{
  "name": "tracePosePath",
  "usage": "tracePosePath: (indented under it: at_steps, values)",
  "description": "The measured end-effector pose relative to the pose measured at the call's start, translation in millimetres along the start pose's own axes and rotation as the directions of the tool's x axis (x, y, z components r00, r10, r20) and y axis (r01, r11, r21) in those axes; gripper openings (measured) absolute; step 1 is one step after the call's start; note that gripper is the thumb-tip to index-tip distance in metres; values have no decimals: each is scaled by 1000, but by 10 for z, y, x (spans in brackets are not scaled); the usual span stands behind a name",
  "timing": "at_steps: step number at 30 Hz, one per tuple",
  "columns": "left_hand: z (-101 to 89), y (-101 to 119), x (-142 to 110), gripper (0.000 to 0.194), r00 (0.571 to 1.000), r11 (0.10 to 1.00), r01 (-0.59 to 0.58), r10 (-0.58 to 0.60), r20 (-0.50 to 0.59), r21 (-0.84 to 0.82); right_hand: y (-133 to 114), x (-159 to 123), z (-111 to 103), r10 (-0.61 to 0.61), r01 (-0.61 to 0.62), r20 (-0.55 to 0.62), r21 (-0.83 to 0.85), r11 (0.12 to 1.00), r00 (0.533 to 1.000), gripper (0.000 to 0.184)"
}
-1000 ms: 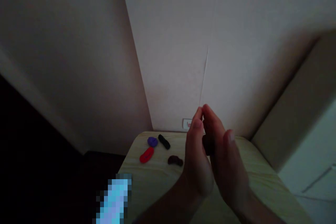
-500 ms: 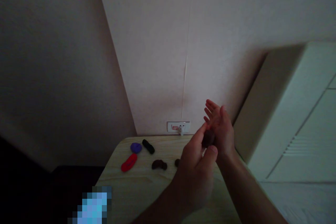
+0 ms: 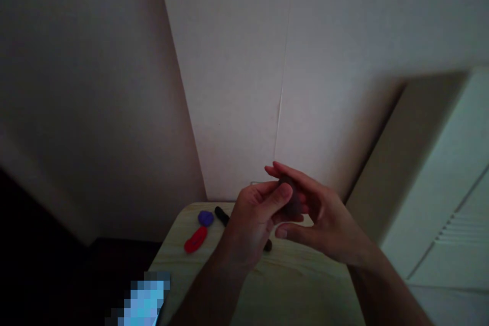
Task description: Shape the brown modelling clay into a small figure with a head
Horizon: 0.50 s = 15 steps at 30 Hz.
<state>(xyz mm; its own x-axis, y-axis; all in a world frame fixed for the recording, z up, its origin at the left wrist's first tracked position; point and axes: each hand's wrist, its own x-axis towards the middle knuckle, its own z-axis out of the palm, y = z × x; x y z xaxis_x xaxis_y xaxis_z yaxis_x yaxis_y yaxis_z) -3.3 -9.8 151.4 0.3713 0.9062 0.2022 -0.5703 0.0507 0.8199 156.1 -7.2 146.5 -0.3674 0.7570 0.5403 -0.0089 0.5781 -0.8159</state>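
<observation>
A dark brown lump of modelling clay (image 3: 293, 202) is held above the table, between my two hands. My left hand (image 3: 254, 224) grips it, thumb pressed on its near face and fingers behind. Around its right side curves my right hand (image 3: 324, 219), fingers stretched past the lump and thumb apart below; whether the fingers touch the clay I cannot tell. A small brown clay piece (image 3: 268, 245) lies on the table, partly covered by my left hand. Farther left are a purple clay lump (image 3: 206, 218), a red clay piece (image 3: 196, 240) and a black clay roll (image 3: 221, 215), its end hidden.
The pale wooden table (image 3: 179, 260) has a rounded corner and meets the wall (image 3: 237, 112) at the back. A white cabinet (image 3: 431, 163) stands at the right. At the table's lower left is a blurred-out bright screen (image 3: 145, 300). The light is dim.
My hands have moved left and parted from palm-to-palm. My left hand has turned and taken the lump under its thumb. The curved brown piece and the wall socket are now mostly covered.
</observation>
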Motion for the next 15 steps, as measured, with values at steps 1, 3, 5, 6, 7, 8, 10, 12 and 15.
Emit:
tracePosePath:
  at_steps: [1, 3, 5, 6, 7, 8, 10, 12, 15]
  values:
    - [3, 2, -6, 37, 1000, 1000, 13, -13, -4, 2, 5, -10, 7, -16, 16, -18, -26, 1000, 1000, 82]
    - [15, -7, -10, 40, 999, 999, 33, -33, -4, -2, 25, -16, 5, -55, 52, -48, -62, 997, 997, 76]
    - [27, -21, -8, 42, 999, 999, 43, -43, 19, -17, 40, -11, -12, -88, 80, -65, -109, 991, 994, 72]
    - [31, -24, -7, 41, 998, 999, 48, -47, 34, -24, 41, -9, -22, -103, 92, -78, -133, 987, 992, 72]
    - [35, -25, -7, 41, 998, 999, 49, -48, 47, -23, 39, -7, -32, -114, 99, -93, -150, 984, 989, 72]
    - [38, -25, -8, 40, 997, 999, 49, -48, 57, -15, 35, -6, -40, -122, 104, -107, -161, 981, 987, 71]
    - [43, -22, -11, 39, 996, 998, 60, -61, 59, 15, 27, -5, -54, -130, 107, -107, -196, 975, 986, 69]
    - [48, -25, -11, 38, 997, 997, 62, -64, 47, 34, 36, -4, -67, -133, 109, -76, -259, 960, 988, 68]
    - [52, -52, -2, 37, 999, 999, 27, -28, 29, 25, 91, -5, -85, -164, 128, -64, -376, 918, 984, 71]
